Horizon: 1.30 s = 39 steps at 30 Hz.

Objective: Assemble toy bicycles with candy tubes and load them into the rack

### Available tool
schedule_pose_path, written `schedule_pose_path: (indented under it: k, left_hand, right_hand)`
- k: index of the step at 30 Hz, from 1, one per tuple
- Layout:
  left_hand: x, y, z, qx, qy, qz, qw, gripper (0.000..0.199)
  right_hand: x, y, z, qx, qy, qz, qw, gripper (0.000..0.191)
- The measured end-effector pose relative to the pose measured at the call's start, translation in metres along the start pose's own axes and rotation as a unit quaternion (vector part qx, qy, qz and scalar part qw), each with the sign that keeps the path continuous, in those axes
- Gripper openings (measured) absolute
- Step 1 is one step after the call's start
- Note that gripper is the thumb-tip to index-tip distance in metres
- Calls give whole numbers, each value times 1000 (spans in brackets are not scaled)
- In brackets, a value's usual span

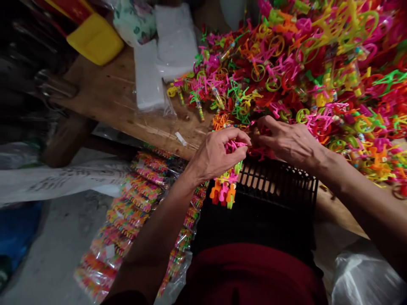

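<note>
Drop risk: I judge that if my left hand [214, 153] eases its grip, the toy bunch [225, 190] could spill onto my dark clothing [254, 224], since its lower pieces poke out unsupported.
Snag risk: spokes and frames in the toy pile [305, 80] lie tangled, so one tug could bring neighbours along or bend thin plastic.
Slat risk: a loose piece could lodge in the black rack [276, 178], because its bars have gaps.
Bunch: caught inside my left fingers, its lower end jutting out at six o'clock from that hand.
Left fingers: curled and clamped on the bunch, thumb and forefinger nearly meeting.
Right hand [288, 142]: at three o'clock from the left, fingers bent by the pile's near edge; I cannot tell whether they pinch anything.
Pile: one to two o'clock from my left fingers, heaped on the tabletop [104, 89].
Rack: four o'clock.
White bags [176, 38]: eleven o'clock.
Packed toys [133, 201]: eight o'clock, below the tabletop edge.
</note>
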State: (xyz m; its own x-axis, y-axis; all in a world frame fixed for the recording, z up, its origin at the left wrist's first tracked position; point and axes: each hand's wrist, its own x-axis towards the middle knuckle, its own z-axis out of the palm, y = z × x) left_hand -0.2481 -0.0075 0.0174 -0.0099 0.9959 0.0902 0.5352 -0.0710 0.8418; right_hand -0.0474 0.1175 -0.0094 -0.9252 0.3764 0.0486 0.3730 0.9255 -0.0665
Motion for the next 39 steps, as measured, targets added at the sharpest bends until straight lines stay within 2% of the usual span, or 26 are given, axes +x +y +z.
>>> schedule_pose_path:
  k: [5,9,13,15,18,20,22,26,27,28,31,32,36,39]
  left_hand:
    - [-11,-5,-15,-6,-11,-7,1000,17]
    - [-16,-7,-20,16,-18,5,1000,19]
    - [-15,-7,-22,12,-18,29,999,19]
    - [-14,-6,-24,8,-1,27,1000,18]
    - [-7,-6,-24,0,42,27,999,15]
    - [0,-6,-17,-4,64,22,998,15]
    - [10,-4,-5,-13,70,19,997,16]
    - [22,0,18,-25,49,2,999,17]
    - [22,0,22,-25,45,-4,999,16]
    - [22,1,23,-25,44,-11,999,16]
    - [18,2,24,-32,47,-20,998,15]
    - [17,2,23,-32,45,-22,998,15]
    - [18,3,22,-33,37,-17,999,12]
    - [19,2,23,-42,38,-19,998,13]
  right_hand:
    - [-14,-2,-3,21,72,-66,995,33]
    - [-11,3,-4,46,56,-91,993,28]
    - [-12,15,-3,68,48,-76,994,24]
    - [-22,14,-4,81,86,-46,992,25]
    - [-46,-2,-5,95,171,64,979,27]
    - [-61,-16,-2,137,209,138,958,22]
    - [-72,-29,3,223,230,201,926,17]
    - [-83,-50,12,411,259,313,816,19]
    - [-85,-56,13,422,268,326,802,20]
    - [-86,-62,13,407,279,328,805,19]
    - [-91,-82,14,296,307,294,855,13]
    - [-92,-88,16,273,309,287,865,11]
    - [-91,-108,23,275,281,311,865,10]
    - [-83,-116,25,266,256,281,886,7]
